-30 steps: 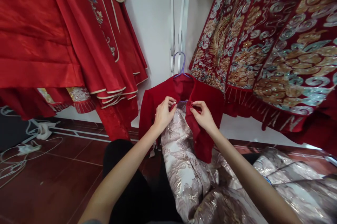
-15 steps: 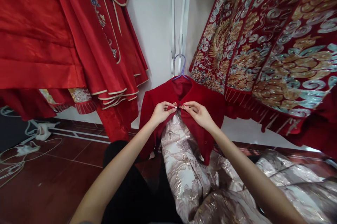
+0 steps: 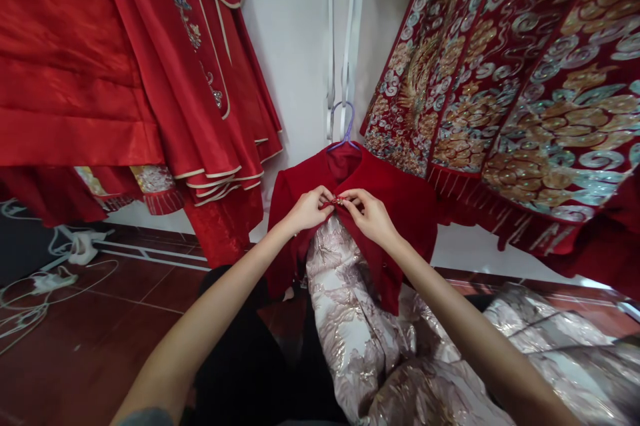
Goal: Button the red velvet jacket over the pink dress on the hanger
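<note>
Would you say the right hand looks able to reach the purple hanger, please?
Probably yes: the hook of the purple hanger shows above the red jacket, but the right hand pinches the jacket's front and would have to let go first.

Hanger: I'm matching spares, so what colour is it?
The hanger is purple, clearest in the head view.

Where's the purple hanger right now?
In the head view, the purple hanger is just above and right of centre, at the red jacket's neck opening, with white strips at its top and the left hand and right hand below.
</note>
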A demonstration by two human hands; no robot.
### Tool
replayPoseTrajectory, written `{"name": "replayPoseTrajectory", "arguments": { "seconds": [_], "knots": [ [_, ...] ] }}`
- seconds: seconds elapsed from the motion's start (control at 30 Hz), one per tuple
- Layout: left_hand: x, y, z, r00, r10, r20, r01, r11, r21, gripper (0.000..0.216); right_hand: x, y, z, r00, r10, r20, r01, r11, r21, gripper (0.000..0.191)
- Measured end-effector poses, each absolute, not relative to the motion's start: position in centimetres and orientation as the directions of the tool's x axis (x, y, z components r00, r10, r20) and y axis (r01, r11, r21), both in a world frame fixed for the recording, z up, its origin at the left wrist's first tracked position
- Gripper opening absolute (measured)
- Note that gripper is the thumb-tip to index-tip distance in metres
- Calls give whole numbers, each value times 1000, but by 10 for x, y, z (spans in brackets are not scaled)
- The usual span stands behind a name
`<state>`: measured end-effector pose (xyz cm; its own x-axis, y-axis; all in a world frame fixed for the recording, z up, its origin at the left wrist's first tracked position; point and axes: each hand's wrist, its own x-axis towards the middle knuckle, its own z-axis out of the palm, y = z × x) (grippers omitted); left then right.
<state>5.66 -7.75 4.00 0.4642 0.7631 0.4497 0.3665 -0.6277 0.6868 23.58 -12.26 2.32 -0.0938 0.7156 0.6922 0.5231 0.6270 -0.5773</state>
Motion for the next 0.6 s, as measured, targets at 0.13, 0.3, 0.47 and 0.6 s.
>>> {"name": "replayPoseTrajectory", "arguments": {
  "seconds": [0.13, 0.3, 0.47, 0.6],
  "knots": [
    [59, -71, 46, 462, 800, 382, 453, -584, 674, 23, 239, -119, 23, -102, 716, 690, 540, 623, -566, 18],
    [62, -73, 44, 454, 802, 388, 454, -583, 674, 22, 242, -121, 24, -110, 739, 665, 535, 608, -587, 18],
    [62, -75, 45, 471, 791, 391, 453, -597, 662, 21, 242, -124, 27, -121, 740, 662, 539, 609, -582, 17],
    [61, -76, 47, 494, 778, 388, 477, -616, 627, 17, 242, -124, 27, -113, 722, 682, 569, 610, -552, 18]
  ]
}}
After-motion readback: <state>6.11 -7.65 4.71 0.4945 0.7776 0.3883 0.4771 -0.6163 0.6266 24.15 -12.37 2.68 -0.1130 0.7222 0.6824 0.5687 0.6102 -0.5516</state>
